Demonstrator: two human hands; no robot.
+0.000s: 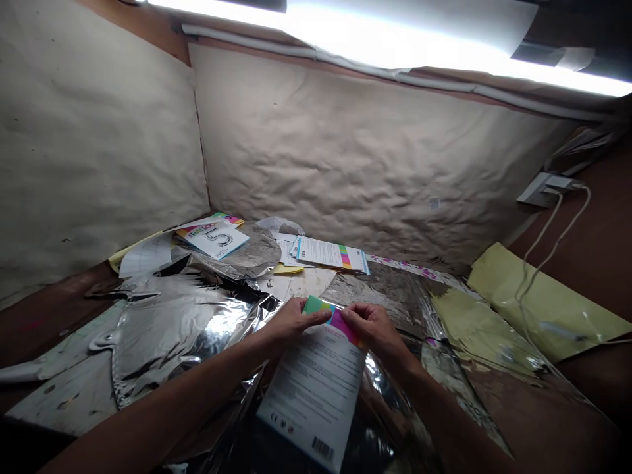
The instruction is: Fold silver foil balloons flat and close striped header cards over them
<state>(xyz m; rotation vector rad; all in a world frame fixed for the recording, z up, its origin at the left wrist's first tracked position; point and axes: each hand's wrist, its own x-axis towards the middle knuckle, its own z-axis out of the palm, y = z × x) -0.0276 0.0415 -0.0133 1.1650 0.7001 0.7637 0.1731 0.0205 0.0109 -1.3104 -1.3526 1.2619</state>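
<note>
A white printed balloon packaging card [316, 388] is held in front of me, its text side and barcode facing up and a green, yellow and magenta band along its far end. My left hand [302, 317] grips the far left corner, thumb lying on top. At the far right edge, my right hand [368, 321] pinches the coloured band between thumb and fingers. Under the card spreads shiny silver foil [382, 431]. To the left lies a flat silver foil balloon [162, 329] with a seamed edge and a small tab.
A card with a silver 5 [217, 238] lies at the back left. More printed cards [326, 253] are stacked against the papered wall [345, 158]. Yellow sheets [538, 296] and a power socket with white cables [548, 187] are at the right.
</note>
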